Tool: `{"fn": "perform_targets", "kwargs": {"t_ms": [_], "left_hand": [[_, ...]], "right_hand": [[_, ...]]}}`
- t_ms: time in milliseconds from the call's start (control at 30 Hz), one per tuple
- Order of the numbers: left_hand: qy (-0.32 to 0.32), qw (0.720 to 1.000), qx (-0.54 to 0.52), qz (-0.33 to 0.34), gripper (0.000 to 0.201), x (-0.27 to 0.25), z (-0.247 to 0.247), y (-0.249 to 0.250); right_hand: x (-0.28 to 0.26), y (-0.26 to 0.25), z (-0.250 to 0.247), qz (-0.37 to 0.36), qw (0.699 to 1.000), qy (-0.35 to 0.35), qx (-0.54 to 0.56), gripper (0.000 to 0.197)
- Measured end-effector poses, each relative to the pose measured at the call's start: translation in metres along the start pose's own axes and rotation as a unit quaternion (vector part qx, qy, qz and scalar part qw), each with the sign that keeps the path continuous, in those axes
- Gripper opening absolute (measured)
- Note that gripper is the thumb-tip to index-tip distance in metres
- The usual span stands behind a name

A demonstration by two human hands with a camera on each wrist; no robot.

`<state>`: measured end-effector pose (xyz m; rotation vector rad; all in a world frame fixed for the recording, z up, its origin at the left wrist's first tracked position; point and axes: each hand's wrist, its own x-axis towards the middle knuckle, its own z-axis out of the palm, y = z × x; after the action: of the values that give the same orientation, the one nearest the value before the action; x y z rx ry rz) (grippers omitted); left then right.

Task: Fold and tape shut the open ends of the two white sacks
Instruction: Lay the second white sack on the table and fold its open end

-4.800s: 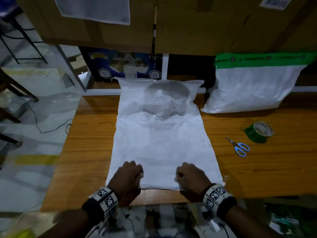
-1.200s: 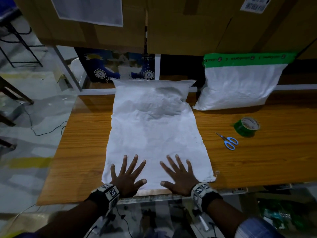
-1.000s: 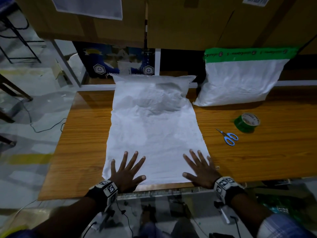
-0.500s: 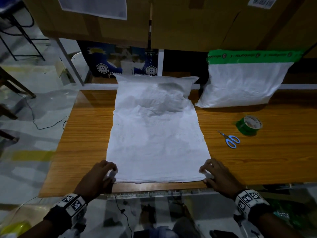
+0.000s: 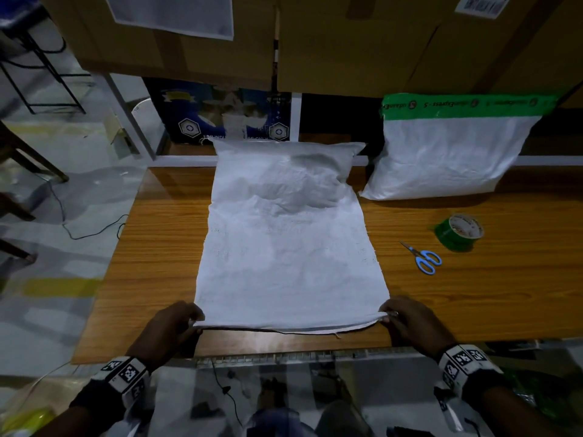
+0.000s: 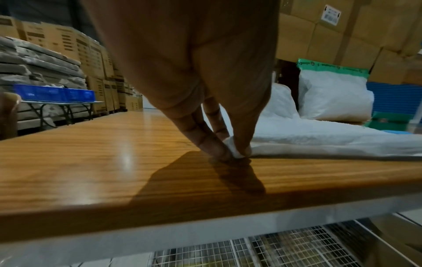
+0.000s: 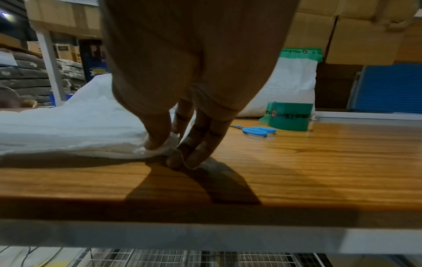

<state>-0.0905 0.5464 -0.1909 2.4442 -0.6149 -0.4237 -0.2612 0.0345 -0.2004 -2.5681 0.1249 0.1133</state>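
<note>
A white sack lies flat along the wooden table, its filled end at the far side and its open end toward me. My left hand pinches the near left corner of that open end. My right hand pinches the near right corner. The near edge is lifted slightly off the table. A second white sack, sealed along its top with green tape, stands at the far right. The green tape roll and blue-handled scissors lie to the right of the flat sack.
Cardboard boxes are stacked behind the table. A metal mesh shelf shows under the near table edge. The floor with a cable lies to the left. A blue crate sits on a far table in the left wrist view.
My hands went from lying flat and spread on the sack's near end to its two near corners, which they now pinch. The near edge has lifted a little.
</note>
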Motion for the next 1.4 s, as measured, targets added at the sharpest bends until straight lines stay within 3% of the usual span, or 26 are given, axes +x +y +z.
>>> {"fn": "perform_targets", "kwargs": {"t_ms": [100,233,300,333,400,500,600,700,767,867,1000,1067,1233,1400], "left_hand": [[-0.006,1.000,-0.022,-0.011,0.034,-0.002,-0.003,0.004],[-0.028,0.999,-0.020,-0.020,0.039,-0.004,-0.012,0.008],[-0.053,0.998,0.025,-0.010,0.018,-0.006,-0.019,0.012],[-0.054,0.996,0.066,0.001,0.020,-0.007,-0.022,0.015],[-0.029,0.989,0.144,0.033,0.054,-0.004,-0.026,0.023],[0.038,0.985,0.150,0.081,0.066,0.029,-0.025,0.042],[0.039,0.984,0.158,0.068,0.063,0.093,-0.009,0.058],[0.018,0.984,0.161,0.068,0.068,0.155,0.008,0.083],[-0.004,0.976,0.213,0.035,0.061,0.185,0.021,0.093],[-0.053,0.966,0.254,-0.014,0.076,0.206,0.041,0.097],[-0.097,0.963,0.241,-0.068,0.096,0.216,0.044,0.087],[-0.123,0.965,0.215,-0.088,0.105,0.217,0.037,0.082],[-0.134,0.971,0.185,-0.076,0.119,0.214,0.033,0.075],[-0.142,0.969,0.190,-0.074,0.123,0.213,0.030,0.078]], "right_hand": [[0.000,0.003,-0.001,-0.019,1.000,0.005,0.016,0.033],[-0.002,0.006,-0.002,-0.024,0.999,-0.009,0.034,0.032],[-0.006,0.000,-0.003,-0.011,1.000,-0.006,0.008,0.032],[-0.007,-0.009,-0.006,-0.008,1.000,0.002,-0.022,0.027],[0.000,-0.033,-0.012,0.006,0.995,0.053,-0.090,0.017],[0.034,-0.072,-0.017,0.058,0.986,0.092,-0.125,0.043],[0.093,-0.106,-0.010,0.061,0.997,0.004,-0.054,0.054],[0.157,-0.132,0.009,0.055,0.995,-0.049,-0.060,0.057],[0.190,-0.143,0.024,0.073,0.992,-0.081,-0.062,0.058],[0.217,-0.152,0.048,0.084,0.983,-0.136,-0.095,0.063],[0.223,-0.146,0.074,0.108,0.972,-0.174,-0.116,0.063],[0.222,-0.139,0.074,0.104,0.971,-0.181,-0.113,0.073],[0.215,-0.096,0.041,0.137,0.971,-0.159,-0.115,0.103],[0.188,-0.051,0.003,0.222,0.959,-0.138,-0.106,0.097]]}}
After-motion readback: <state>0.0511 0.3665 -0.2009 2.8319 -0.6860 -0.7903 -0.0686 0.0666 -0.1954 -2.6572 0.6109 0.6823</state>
